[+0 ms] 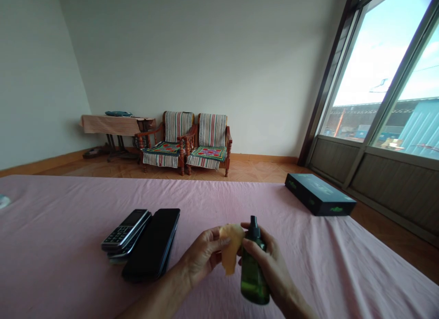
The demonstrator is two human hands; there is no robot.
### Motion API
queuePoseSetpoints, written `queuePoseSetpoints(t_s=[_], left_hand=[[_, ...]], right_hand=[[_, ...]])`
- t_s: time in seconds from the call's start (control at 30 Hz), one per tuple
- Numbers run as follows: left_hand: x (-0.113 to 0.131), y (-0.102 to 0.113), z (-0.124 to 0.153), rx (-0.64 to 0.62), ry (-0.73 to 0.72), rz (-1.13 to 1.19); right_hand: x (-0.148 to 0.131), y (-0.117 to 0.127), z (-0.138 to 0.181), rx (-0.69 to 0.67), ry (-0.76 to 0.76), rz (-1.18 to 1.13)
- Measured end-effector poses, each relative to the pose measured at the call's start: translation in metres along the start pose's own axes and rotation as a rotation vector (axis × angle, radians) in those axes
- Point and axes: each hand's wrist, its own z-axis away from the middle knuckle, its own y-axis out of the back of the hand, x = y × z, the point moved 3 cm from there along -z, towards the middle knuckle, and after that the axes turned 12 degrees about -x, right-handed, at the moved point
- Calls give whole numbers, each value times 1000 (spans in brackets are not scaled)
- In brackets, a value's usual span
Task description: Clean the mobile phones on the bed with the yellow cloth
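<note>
My left hand (pixel 206 249) pinches a limp, pale yellow cloth (pixel 230 252), its lower end hanging free. In my right hand (pixel 270 259) is a green, see-through spray bottle (pixel 254 278) with a black nozzle, held nearly upright. Fingers of the right hand reach behind the bottle beside the cloth; whether they touch it I cannot tell. To the left of my hands lie stacked keypad phones (pixel 125 229), and against them a black, flat smartphone or phone case (pixel 154 246) rests on something thin. All of these are above or on the pink sheet (pixel 212 195).
A black box (pixel 318 193) with green marks lies at the sheet's far right edge. Across the floor stand two wooden armchairs (pixel 207 147) with striped covers and a cloth-covered table (pixel 106 124). Windows (pixel 370 81) line the right side. A pale object (pixel 4 201) shows at the left edge.
</note>
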Motion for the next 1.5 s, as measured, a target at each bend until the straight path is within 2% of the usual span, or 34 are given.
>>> queuePoseSetpoints(t_s=[0.2,0.43,0.53,0.63,0.7,0.8,0.93,1.03,1.23,1.5], left_hand=[[-9,7,3,-12,96,83],[-8,10,-1,65,-32,108],[-7,16,-3,146,-93,115],[-3,29,-4,288,-225,129],[-1,37,-4,372,-300,139],[-2,46,-5,431,-341,151],[-5,48,-7,419,-325,171],[-6,48,-9,393,-308,188],[-4,52,-9,367,-311,223],[-6,64,-11,430,-302,281]], right_hand=[[-3,2,0,44,114,191],[0,-3,2,45,182,375],[0,-4,3,59,223,519],[5,-1,1,129,245,660],[9,2,-1,172,266,715],[15,5,-5,171,330,755],[21,3,-6,66,399,775],[23,1,-6,43,398,803],[22,1,-8,94,381,845],[28,9,-14,225,356,839]])
